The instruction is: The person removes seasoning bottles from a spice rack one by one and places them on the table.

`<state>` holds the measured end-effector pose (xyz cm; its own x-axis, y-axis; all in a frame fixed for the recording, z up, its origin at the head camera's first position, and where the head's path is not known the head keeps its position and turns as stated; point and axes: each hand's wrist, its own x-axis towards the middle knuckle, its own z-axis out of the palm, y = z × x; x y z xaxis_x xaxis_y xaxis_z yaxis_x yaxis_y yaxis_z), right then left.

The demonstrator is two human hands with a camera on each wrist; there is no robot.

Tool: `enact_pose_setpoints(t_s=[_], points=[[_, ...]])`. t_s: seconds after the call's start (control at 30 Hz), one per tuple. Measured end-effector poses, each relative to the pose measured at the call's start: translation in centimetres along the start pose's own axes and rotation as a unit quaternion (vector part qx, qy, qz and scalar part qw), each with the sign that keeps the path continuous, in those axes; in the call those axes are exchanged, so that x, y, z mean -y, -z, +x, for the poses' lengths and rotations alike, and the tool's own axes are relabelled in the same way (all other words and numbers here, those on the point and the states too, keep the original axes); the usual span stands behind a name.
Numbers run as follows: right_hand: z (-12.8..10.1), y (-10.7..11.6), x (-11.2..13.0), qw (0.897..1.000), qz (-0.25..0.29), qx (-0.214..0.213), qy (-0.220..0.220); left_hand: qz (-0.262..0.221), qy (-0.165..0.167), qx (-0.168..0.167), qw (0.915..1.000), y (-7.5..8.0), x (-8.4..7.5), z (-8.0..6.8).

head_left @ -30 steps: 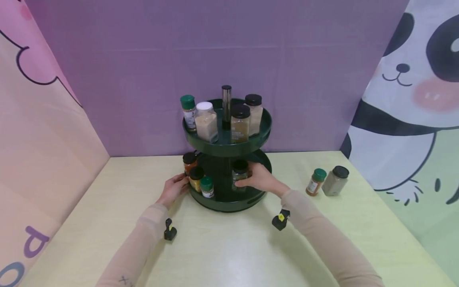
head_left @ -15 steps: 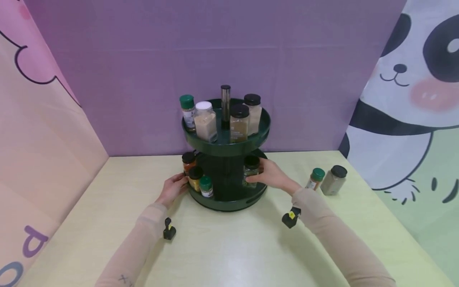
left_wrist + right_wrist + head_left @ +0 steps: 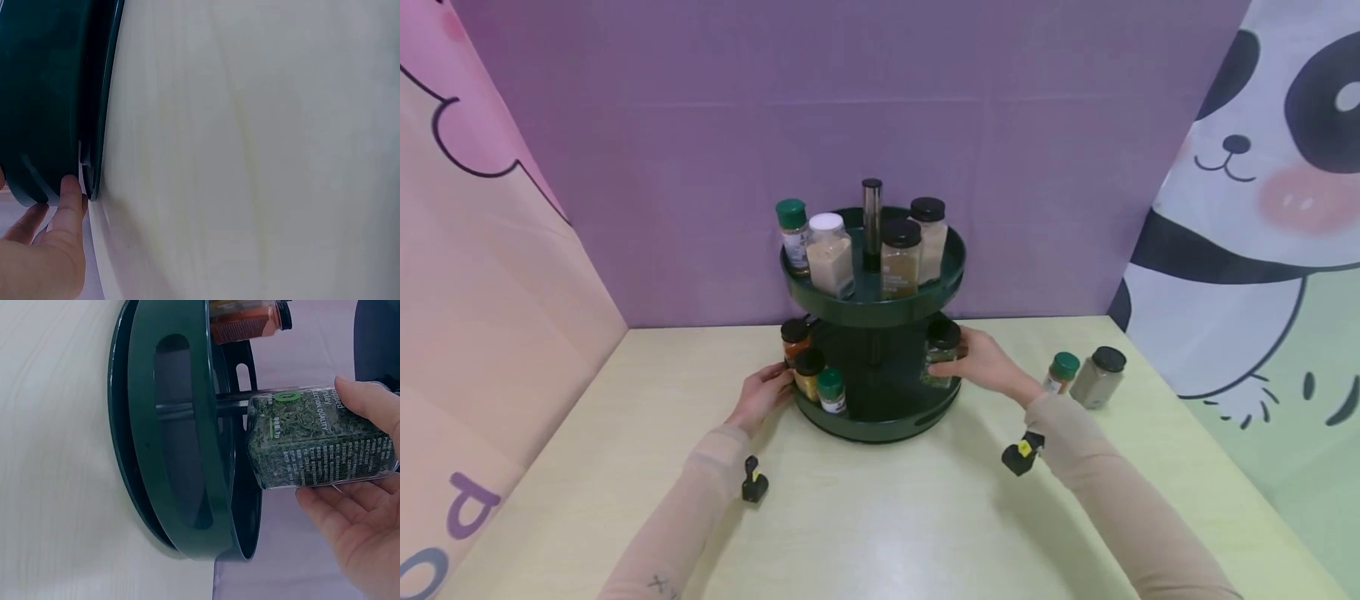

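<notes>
**Herb jar being held at the edge of a two-tier spice carousel**

A person is sitting at a pale wooden table [image 3: 880, 517], working at a dark green two-tier carousel [image 3: 874, 417]. Their right hand [image 3: 981, 367] is holding a clear jar of dried green herbs [image 3: 942, 354], black-capped, over the right side of the lower tier. In the right wrist view the thumb and fingers [image 3: 369, 406] are curling around the jar [image 3: 312, 440] with the palm beneath it; whether its base is touching the tray is not clear. The left hand [image 3: 763, 396] is resting against the lower tier's left rim, fingers fairly straight, a fingertip [image 3: 70, 190] pressing on the green edge and grasping nothing.

Judging risks: the herb jar is sitting close to the rim, so it could tip outward off the edge if let go while the tray is turning. A push from the left hand could also spin the carousel and knock the three small jars [image 3: 811, 371] clustered at the lower left.

Writing: the herb jar's label is showing white print, with "QUALITY" readable and a green circular logo; the rest is too small. Two more jars [image 3: 1082, 379] are standing on the table to the right, labels unreadable.
</notes>
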<state>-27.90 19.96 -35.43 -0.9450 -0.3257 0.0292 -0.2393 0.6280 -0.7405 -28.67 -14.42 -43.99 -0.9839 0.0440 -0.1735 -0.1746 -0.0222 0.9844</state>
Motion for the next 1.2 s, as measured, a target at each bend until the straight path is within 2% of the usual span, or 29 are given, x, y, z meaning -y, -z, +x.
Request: enact_pose_setpoints(t_s=[0.1,0.2,0.43,0.67,1.0,1.2], points=[[-0.2,0.4,-0.4,1.000,-0.002,-0.007,-0.007,-0.013,-0.026,0.006,0.9996,0.3,0.7,0.3],[-0.5,0.8,-0.9,1.000,-0.001,-0.010,-0.013,-0.019,-0.034,0.011,0.9992,0.4,0.9,0.3],[-1.1,1.9,-1.5,0.999,-0.007,-0.014,-0.033,0.003,0.000,0.000,1.0000,0.0,-0.1,-0.1],[-1.8,2.8,-2.1,0.996,0.000,-0.010,-0.086,-0.001,0.012,0.001,0.9999,0.1,-0.2,0.0],[-2.5,3.4,-3.5,0.996,0.017,-0.015,-0.087,-0.003,0.004,-0.001,1.0000,0.1,0.0,0.1],[-2.9,3.6,-3.8,0.997,0.012,-0.027,-0.073,-0.001,0.004,0.001,1.0000,0.1,0.0,0.1]])
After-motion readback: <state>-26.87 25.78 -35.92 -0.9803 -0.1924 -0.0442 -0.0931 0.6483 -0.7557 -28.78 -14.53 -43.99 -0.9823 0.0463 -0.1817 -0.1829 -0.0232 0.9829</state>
